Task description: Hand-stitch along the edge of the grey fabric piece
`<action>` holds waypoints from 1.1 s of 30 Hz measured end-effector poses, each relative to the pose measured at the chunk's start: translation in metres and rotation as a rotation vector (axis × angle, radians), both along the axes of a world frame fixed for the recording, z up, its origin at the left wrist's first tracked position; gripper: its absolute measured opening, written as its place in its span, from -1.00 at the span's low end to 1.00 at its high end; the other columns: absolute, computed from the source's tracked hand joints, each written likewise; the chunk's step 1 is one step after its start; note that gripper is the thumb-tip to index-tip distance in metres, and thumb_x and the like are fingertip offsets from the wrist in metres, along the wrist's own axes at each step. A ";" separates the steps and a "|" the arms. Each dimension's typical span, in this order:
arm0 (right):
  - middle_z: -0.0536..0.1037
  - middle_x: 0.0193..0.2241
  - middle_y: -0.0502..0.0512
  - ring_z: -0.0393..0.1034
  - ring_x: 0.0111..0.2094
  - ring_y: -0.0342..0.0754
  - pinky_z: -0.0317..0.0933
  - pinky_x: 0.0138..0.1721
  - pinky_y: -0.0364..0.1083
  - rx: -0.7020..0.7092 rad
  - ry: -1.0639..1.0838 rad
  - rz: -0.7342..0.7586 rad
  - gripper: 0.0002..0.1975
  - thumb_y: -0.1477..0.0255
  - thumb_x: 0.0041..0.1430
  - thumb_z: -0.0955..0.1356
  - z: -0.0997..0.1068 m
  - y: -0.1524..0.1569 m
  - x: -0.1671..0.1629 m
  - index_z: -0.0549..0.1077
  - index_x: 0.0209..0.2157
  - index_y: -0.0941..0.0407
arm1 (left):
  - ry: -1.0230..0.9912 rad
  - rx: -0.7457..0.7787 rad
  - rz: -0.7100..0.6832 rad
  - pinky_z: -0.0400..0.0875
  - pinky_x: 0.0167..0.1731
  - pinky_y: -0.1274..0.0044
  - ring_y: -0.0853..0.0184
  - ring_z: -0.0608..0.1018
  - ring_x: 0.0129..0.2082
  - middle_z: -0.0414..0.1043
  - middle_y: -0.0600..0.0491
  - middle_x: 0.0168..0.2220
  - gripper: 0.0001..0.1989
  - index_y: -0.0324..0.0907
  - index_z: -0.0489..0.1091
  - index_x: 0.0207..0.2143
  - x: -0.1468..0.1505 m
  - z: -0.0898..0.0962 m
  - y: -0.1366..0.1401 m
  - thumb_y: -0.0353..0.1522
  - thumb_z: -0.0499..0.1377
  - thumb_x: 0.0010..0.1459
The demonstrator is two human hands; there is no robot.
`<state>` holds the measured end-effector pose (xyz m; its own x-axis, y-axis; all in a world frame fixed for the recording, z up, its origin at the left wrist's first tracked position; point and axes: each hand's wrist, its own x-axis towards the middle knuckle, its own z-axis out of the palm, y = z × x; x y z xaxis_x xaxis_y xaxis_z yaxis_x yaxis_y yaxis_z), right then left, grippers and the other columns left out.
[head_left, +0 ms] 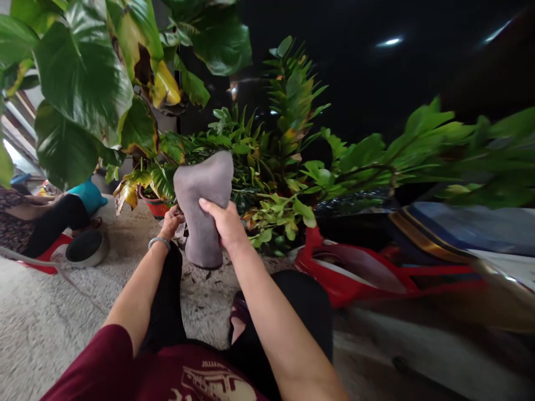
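Observation:
A grey, smooth lump of clay (204,206), tall and flared at the top, stands upright above the concrete floor (37,323) in front of my knees. My right hand (225,223) grips its middle from the right side. My left hand (170,220), with a metal bangle on the wrist, touches the lump's left side low down; its fingers are partly hidden behind the lump. I sit on the floor in dark trousers and a maroon shirt.
Potted plants crowd behind the lump: big leaves (83,78) at upper left, a red pot (155,206), bushy foliage (276,167). A red motorbike (368,267) stands at right. At left another person sits near a grey bowl (86,248).

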<state>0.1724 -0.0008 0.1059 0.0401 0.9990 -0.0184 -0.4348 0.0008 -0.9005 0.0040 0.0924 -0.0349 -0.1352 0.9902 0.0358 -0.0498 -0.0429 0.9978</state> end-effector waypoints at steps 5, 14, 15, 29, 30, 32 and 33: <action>0.63 -0.54 0.06 0.50 -0.49 0.02 0.38 -0.41 -0.05 -0.268 -0.014 0.012 -0.71 0.33 -0.31 0.52 -0.055 0.011 -0.017 0.57 -0.44 0.15 | -0.086 0.064 0.002 0.46 -0.23 0.45 0.22 0.54 -0.27 0.52 0.01 -0.37 -0.68 -0.18 0.49 -0.29 0.001 -0.002 0.001 -0.38 0.35 -0.20; 0.66 -0.48 0.08 0.54 -0.46 0.06 0.43 -0.42 -0.05 -0.128 -0.019 -0.088 -0.64 0.27 -0.25 0.58 -0.018 -0.047 0.030 0.61 -0.37 0.16 | -0.014 -0.028 -0.023 0.32 -0.42 0.52 0.37 0.40 -0.49 0.40 0.12 -0.49 -0.69 -0.18 0.41 -0.36 -0.002 -0.003 0.006 -0.40 0.28 -0.28; 0.67 -0.45 0.07 0.56 -0.43 0.06 0.44 -0.38 -0.04 -0.065 0.001 -0.181 -0.63 0.29 -0.26 0.58 -0.007 -0.034 0.035 0.60 -0.35 0.15 | -0.008 -0.020 -0.015 0.33 -0.42 0.51 0.36 0.40 -0.47 0.39 0.12 -0.49 -0.71 -0.17 0.40 -0.37 -0.001 -0.003 0.006 -0.39 0.28 -0.27; 0.64 -0.53 0.06 0.57 -0.45 0.12 0.52 -0.33 0.05 -0.386 0.278 -0.194 -0.69 0.35 -0.31 0.56 -0.051 -0.077 0.014 0.57 -0.42 0.12 | 0.004 -0.037 -0.003 0.38 -0.38 0.49 0.31 0.45 -0.40 0.45 0.06 -0.44 -0.57 -0.21 0.48 -0.22 -0.005 -0.004 0.005 -0.40 0.25 -0.27; 0.65 -0.50 0.06 0.58 -0.42 0.11 0.52 -0.30 0.05 -0.303 0.289 -0.211 -0.66 0.35 -0.30 0.56 -0.036 -0.069 0.014 0.58 -0.38 0.13 | 0.004 -0.036 -0.005 0.38 -0.38 0.48 0.31 0.45 -0.40 0.44 0.07 -0.44 -0.57 -0.21 0.47 -0.22 -0.005 -0.003 0.004 -0.41 0.26 -0.27; 0.67 -0.43 0.05 0.60 -0.35 0.11 0.52 -0.24 0.04 -0.116 0.297 -0.213 -0.63 0.34 -0.26 0.54 -0.009 -0.042 0.013 0.57 -0.31 0.13 | 0.006 -0.024 -0.029 0.37 -0.37 0.47 0.30 0.43 -0.40 0.43 0.05 -0.44 -0.64 -0.23 0.47 -0.26 -0.004 -0.001 0.002 -0.42 0.26 -0.24; 0.67 -0.41 0.05 0.60 -0.32 0.11 0.51 -0.23 0.03 -0.048 0.292 -0.187 -0.63 0.34 -0.24 0.53 0.000 -0.027 0.010 0.56 -0.30 0.12 | 0.007 -0.015 -0.050 0.37 -0.37 0.46 0.30 0.43 -0.40 0.44 0.04 -0.44 -0.68 -0.24 0.47 -0.29 -0.004 0.000 0.001 -0.43 0.27 -0.22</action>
<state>0.1822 -0.0277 0.1057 0.2088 0.9725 -0.1026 -0.6703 0.0659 -0.7391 0.0003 0.0929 -0.0348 -0.0850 0.9961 0.0217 -0.0441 -0.0255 0.9987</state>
